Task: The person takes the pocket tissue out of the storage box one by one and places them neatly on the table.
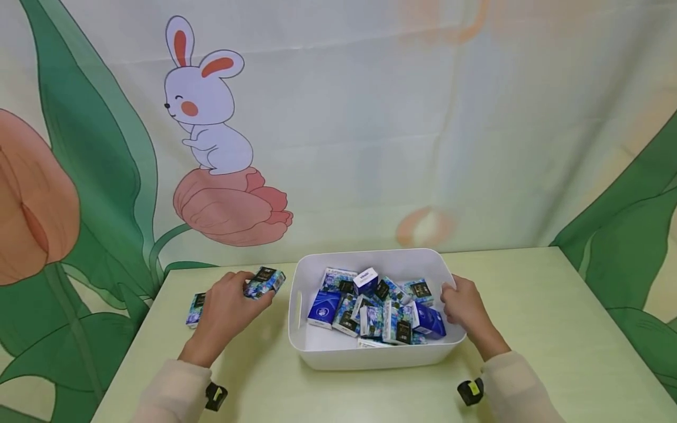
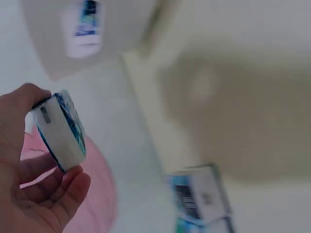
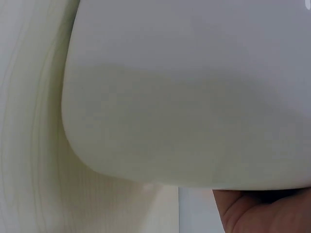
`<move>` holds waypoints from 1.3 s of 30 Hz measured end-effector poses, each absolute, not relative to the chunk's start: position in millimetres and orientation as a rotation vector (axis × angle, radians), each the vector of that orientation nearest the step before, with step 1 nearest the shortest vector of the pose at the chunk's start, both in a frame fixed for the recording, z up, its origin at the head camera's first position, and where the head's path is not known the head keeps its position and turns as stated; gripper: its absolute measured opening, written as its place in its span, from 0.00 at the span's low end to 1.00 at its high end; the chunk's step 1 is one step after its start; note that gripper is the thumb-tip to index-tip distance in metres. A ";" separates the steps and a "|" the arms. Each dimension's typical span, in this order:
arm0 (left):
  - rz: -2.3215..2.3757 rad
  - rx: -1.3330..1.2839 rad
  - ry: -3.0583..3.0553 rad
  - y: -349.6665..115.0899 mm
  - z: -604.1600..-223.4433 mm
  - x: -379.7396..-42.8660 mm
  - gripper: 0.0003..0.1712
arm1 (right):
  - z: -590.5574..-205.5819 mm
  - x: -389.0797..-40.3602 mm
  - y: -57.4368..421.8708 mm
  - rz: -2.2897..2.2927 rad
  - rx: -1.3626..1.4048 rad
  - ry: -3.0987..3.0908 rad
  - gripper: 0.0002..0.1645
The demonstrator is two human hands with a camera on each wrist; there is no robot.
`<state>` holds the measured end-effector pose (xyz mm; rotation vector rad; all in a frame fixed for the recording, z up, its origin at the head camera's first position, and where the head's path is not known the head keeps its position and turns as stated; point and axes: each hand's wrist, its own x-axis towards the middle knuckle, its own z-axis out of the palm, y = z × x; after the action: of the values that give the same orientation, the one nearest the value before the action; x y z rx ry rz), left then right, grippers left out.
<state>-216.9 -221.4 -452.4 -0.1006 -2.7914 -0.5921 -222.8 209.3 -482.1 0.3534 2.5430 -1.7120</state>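
My left hand [image 1: 228, 305] pinches a small blue-green patterned pocket tissue pack [image 1: 265, 282] between thumb and fingers, above the table just left of a white plastic bin [image 1: 378, 359]. In the left wrist view, the white side of this tissue pack [image 2: 60, 133] faces the camera. My right hand [image 1: 468, 306] grips the bin's right end near the rim; the right wrist view shows the hand [image 3: 265, 213] at the bin's edge, with its fingertips hidden. Inside the bin lie several jumbled tissue packs, patterned ones [image 1: 398, 322] and plain blue ones [image 1: 324, 308].
Another patterned tissue pack [image 1: 195, 310] lies on the table behind my left hand, partly covered by it. The pale green table [image 1: 545, 329] meets a hanging cloth [image 1: 349, 147] printed with a rabbit and flowers at its back edge.
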 end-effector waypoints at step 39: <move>-0.417 -0.357 -2.633 -154.1 -425.7 -210.3 0.20 | -482.4 -222.0 212.4 -1.706 0.315 2.565 0.19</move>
<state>-210.3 -154.1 -425.7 -0.3573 -2.6330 -0.4171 -222.0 212.4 -482.4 0.3148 2.5648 -1.7060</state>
